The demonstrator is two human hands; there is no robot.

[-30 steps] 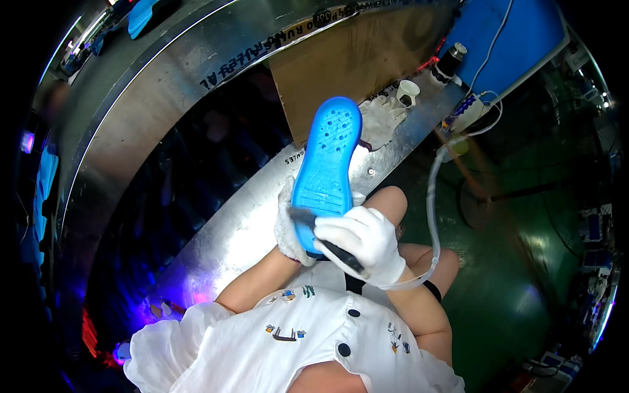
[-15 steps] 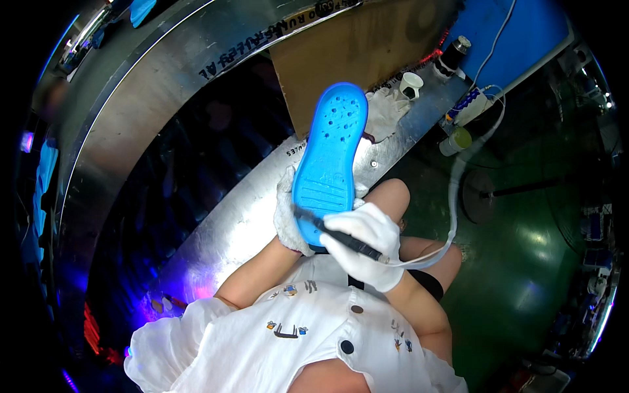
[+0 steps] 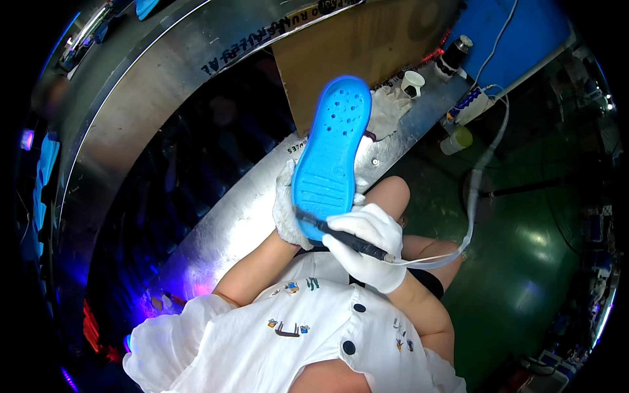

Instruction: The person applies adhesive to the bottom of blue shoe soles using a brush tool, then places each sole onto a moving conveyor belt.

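Observation:
A bright blue shoe sole [image 3: 331, 157] is held up in front of me, its holed end pointing away and its ridged end toward me. My left hand [image 3: 286, 208], in a greyish-white glove, grips it from the left and beneath; part of that hand is hidden by the sole. In a white glove, my right hand [image 3: 370, 245] is closed around a black pen-shaped brush [image 3: 357, 243]. The brush's dark tip lies over the near end of the sole, by its left edge. From the brush's rear end a pale flexible tube [image 3: 473, 196] runs off to the right.
Behind the sole is a metal bench ledge [image 3: 216, 232] beside a dark curved opening. A cardboard sheet [image 3: 367, 52] stands at the back. Loose gloves [image 3: 388, 112], a white cup [image 3: 412, 83] and a thermos flask [image 3: 453, 56] sit on the ledge. A yellow-lidded container [image 3: 457, 140] is at right.
The sole has tilted slightly, its far end shifting a little right and up. The brush tip stays near the sole's left near edge. The tube has swung right.

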